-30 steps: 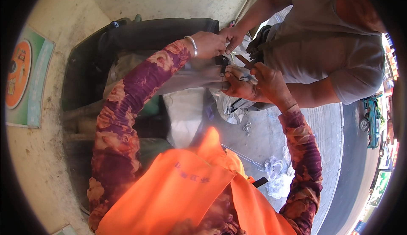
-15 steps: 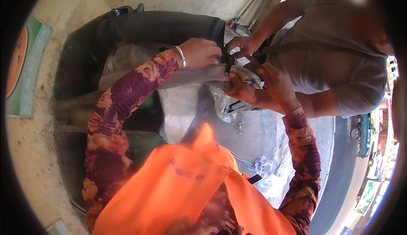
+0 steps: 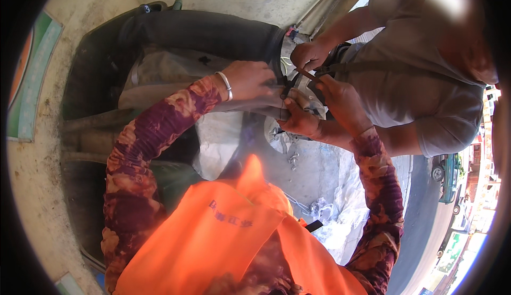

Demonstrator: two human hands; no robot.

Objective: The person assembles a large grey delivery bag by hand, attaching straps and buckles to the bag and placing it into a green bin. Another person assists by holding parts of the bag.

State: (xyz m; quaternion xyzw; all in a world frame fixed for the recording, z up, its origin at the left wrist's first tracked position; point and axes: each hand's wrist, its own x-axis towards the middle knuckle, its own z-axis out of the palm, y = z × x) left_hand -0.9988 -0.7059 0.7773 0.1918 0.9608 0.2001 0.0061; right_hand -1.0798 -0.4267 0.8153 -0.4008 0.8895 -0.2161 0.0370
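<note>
Gripping the grey sack (image 3: pixel 175 77) at its bunched mouth, my left hand (image 3: pixel 250 79) is clamped on the cloth, a silver bangle (image 3: pixel 225 84) on the wrist. My right hand (image 3: pixel 299 120) pinches the same mouth from just below. Beside the mouth, another person's two hands (image 3: pixel 324 74) work a brown strap (image 3: pixel 307 75). An orange vest (image 3: pixel 213 236) hangs below the sack.
</note>
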